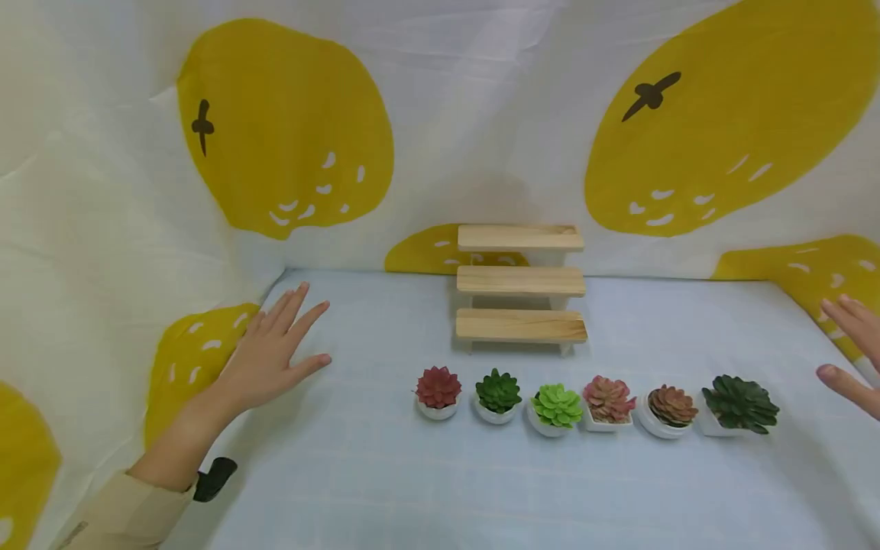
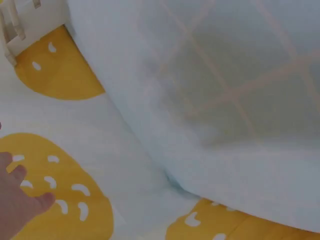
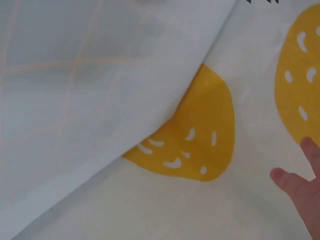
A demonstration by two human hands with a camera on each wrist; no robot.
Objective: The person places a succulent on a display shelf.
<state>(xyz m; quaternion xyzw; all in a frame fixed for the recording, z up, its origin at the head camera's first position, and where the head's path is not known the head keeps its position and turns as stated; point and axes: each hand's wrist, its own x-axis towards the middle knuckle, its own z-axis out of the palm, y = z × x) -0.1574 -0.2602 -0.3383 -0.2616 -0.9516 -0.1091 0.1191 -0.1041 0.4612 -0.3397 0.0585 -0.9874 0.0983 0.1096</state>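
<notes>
My left hand (image 1: 264,355) is spread over the left side of the table, its fingers straight and holding nothing. At the right edge of the head view my right hand (image 1: 855,351) shows in part, fingers extended, also holding nothing. Potted succulents stand in a row across the table: a red one (image 1: 438,387), a dark green one (image 1: 498,391), a bright green one (image 1: 558,406), a pink one (image 1: 609,399), a brownish one (image 1: 672,406) and a broad dark green one (image 1: 741,403). The last of these is nearest my right hand.
Behind the row stands a three-tier wooden shelf (image 1: 521,326) with white supports. A pale blue cloth (image 1: 385,481) covers the table. White fabric with yellow lemon prints (image 1: 289,130) hangs at the back and sides. A black strap piece (image 1: 215,479) sits by my left wrist.
</notes>
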